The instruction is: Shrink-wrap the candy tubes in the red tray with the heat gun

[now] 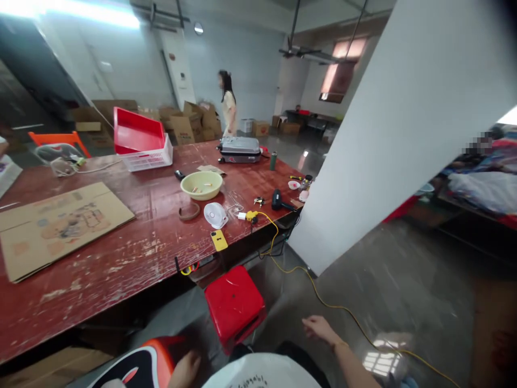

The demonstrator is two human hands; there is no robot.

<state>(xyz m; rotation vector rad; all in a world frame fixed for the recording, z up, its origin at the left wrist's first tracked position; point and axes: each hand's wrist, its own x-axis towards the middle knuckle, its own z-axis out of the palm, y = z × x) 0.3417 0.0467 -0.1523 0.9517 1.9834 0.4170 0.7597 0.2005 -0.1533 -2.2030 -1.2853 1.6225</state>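
Note:
My right hand (317, 327) hangs over the grey floor, right of a red plastic stool (235, 302). Its fingers are loosely curled together, and no object shows in them. At the bottom, my left hand (189, 367) is blurred beside an orange and black chair (163, 355). Its fingers cannot be made out, nor whether it touches the chair. Past the stool stands a worn red table (161, 258). Near its edge lie a yellow phone (219, 240), a small white fan (216, 215), a yellow plug (252, 216) and a black hair dryer (278, 200).
A yellow cord (323, 296) runs across the floor beside a white pillar (355, 134). On the table are flattened cardboard (64, 226), a pale basin (202, 185), a grey suitcase (240, 150) and a red bin (139, 132). A person (228, 105) stands behind it.

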